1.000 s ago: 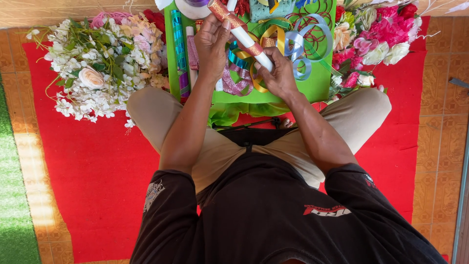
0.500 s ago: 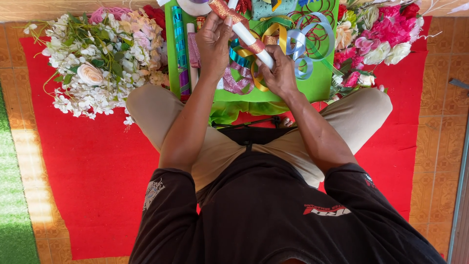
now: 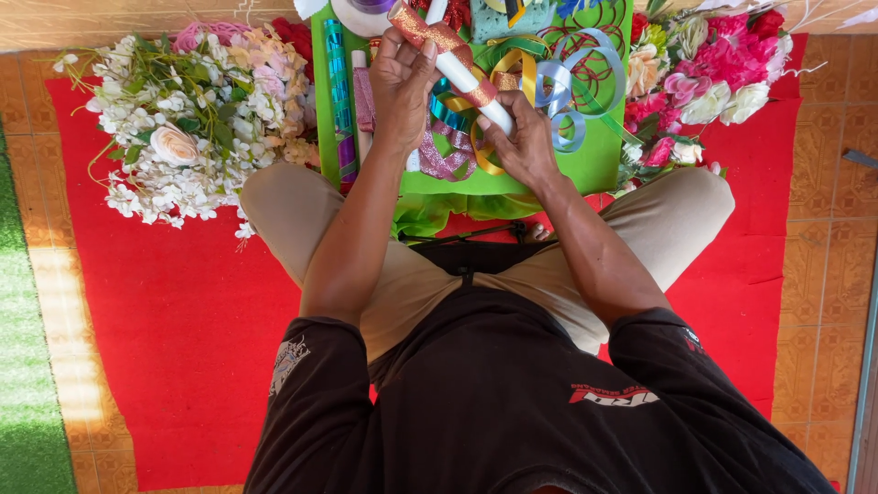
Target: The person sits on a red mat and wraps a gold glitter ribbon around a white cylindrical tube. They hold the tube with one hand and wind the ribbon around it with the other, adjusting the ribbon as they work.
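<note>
Both hands are up at top centre of the frame, each closed on one white tube (image 3: 462, 73) wound with a red-gold glitter ribbon (image 3: 430, 35). Nearest me I see my dark shirt (image 3: 512, 402) filling the lower middle and my crossed legs in tan trousers (image 3: 302, 210) on a red mat (image 3: 183, 320). My left hand (image 3: 402, 87) grips the tube's upper part, fingers wrapped round it, thumb on the ribbon. My right hand (image 3: 521, 142) pinches the tube's lower end between thumb and fingertips, just right of centre. The tube runs on a slant from upper left to lower right between the two hands, held above a green board (image 3: 594, 165). On that board, loose ribbon curls (image 3: 567, 91) in blue, yellow and green lie tangled under the hands, with a purple glitter strip (image 3: 439, 160) beside them. Green foil strip (image 3: 340, 101) lies along the board's left edge. Upper left: a heap of white and cream fake flowers (image 3: 183, 137). Upper right: pink, red and white flowers (image 3: 722, 64). Tiled floor (image 3: 823, 274) shows at right, green turf (image 3: 27, 366) at far left.
</note>
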